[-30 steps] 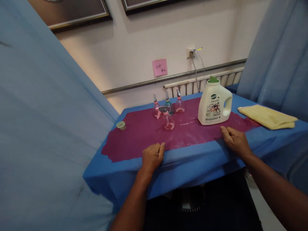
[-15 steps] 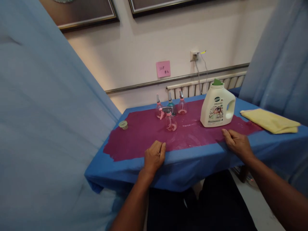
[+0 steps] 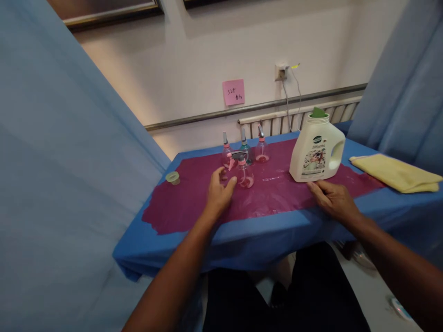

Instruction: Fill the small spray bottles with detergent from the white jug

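My left hand (image 3: 218,191) hovers over the dark red cloth (image 3: 187,203), thumb and fingers spread, holding nothing. Just right of its fingertips stands a clear spray bottle (image 3: 245,176) with a pink trigger and a little pinkish liquid inside. Behind it are a pink-collared spray bottle (image 3: 226,156), a teal one (image 3: 246,151) and another pink-collared one (image 3: 262,152). My right hand (image 3: 332,200) is closed with curled fingers, in front of the cream detergent jug (image 3: 313,159). Whether it touches the jug I cannot tell. The jug is uncapped, showing its green spout (image 3: 318,112).
A pale green cap (image 3: 173,178) lies at the cloth's left end. A folded yellow cloth (image 3: 394,173) is at the right of the blue-covered table (image 3: 263,233). Blue curtains (image 3: 62,184) hang on both sides; a radiator (image 3: 277,124) stands behind.
My left hand has moved forward from the table's front edge and its fist has opened towards the front spray bottle. The right hand stays closed, slightly nearer the jug's base. The view tilts down slightly.
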### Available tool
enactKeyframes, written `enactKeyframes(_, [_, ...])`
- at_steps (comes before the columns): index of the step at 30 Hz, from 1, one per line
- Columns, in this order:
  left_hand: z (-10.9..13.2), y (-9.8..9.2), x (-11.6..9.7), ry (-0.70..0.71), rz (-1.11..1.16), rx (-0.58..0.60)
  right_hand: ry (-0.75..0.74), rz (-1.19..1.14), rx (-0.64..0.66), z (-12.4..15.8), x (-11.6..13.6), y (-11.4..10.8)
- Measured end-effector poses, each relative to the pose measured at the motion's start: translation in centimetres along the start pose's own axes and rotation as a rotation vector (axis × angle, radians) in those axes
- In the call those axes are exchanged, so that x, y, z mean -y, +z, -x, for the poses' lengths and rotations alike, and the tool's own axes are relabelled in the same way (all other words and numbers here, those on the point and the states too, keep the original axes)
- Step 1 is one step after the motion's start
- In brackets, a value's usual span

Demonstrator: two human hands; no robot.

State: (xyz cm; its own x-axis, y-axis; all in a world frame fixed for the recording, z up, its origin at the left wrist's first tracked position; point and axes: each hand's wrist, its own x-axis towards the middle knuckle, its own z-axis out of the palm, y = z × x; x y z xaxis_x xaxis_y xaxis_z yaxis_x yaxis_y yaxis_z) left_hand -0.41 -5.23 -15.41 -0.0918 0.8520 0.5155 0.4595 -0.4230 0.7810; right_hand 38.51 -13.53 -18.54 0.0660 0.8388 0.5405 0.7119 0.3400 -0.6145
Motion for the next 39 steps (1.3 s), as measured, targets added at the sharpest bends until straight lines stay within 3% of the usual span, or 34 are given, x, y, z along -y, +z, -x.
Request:
enactKeyframes(4, [-5.2,2.7,0.6,0.018,0.235,-0.009,-0.088,-0.082,0.034,-4.5,4.2,1.7])
enactKeyframes(7, [-7.5,3.6,0.9,0.001,0.332,-0.02,-0.135,-0.172,0.009,-8.4,6.5,4.0])
enactKeyframes(10, [-8.2,3.7,0.9,0.053,0.372,-0.012,-0.161,-0.286,-0.02,-11.9,8.0,7.1])
enactKeyframes(15, [-6.9,3.5,1.6,0.091,0.387,-0.004,-0.211,-0.482,0.036,-15.6,9.7,12.7])
enactKeyframes(19, [-5.6,3.7,3.0,0.062,0.35,0.019,-0.228,-0.59,0.057,-15.3,9.7,15.9])
enactKeyframes(22, [-5.1,4.0,3.4,0.025,0.326,0.068,-0.214,-0.596,0.069,-14.3,9.1,17.0])
enactKeyframes(27, [-4.8,4.6,2.7,-0.018,0.255,0.091,-0.205,-0.582,0.138,-13.0,8.4,17.4])
enactKeyframes(35, [-4.1,4.7,2.9,-0.062,0.295,0.086,-0.23,-0.53,0.032,-12.2,8.3,17.8])
enactKeyframes(39, [-3.7,4.1,2.8,0.027,0.286,0.036,-0.244,-0.504,0.016,-12.0,8.3,17.7])
